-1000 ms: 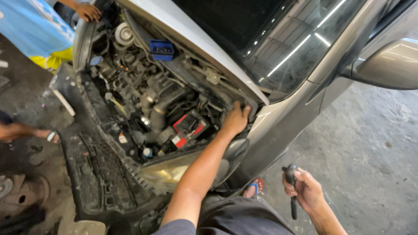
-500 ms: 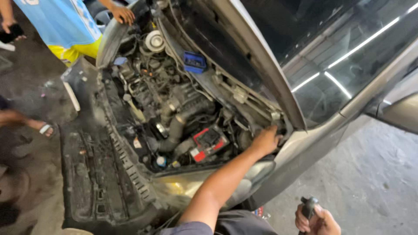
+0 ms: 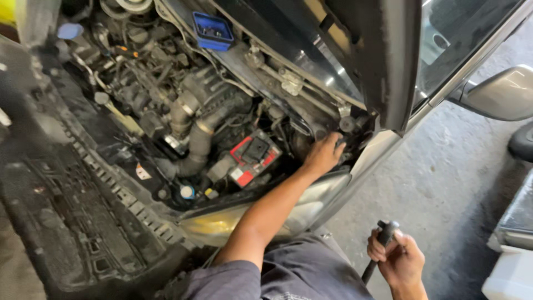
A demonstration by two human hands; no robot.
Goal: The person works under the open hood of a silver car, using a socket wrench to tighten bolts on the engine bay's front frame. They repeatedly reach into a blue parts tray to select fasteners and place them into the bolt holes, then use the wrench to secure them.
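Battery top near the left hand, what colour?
Red and black battery, clearest in the head view.

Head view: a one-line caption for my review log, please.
Left hand reaches deep into the car's engine bay beside the battery; right hand grips a dark tool.

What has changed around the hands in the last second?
The view has swung in closer on the engine bay, and the other people at the front of the car have dropped out of sight. The left hand stays pressed in the rear corner beside the battery; it has let nothing go. The right hand still grips the dark tool, low beside the car.
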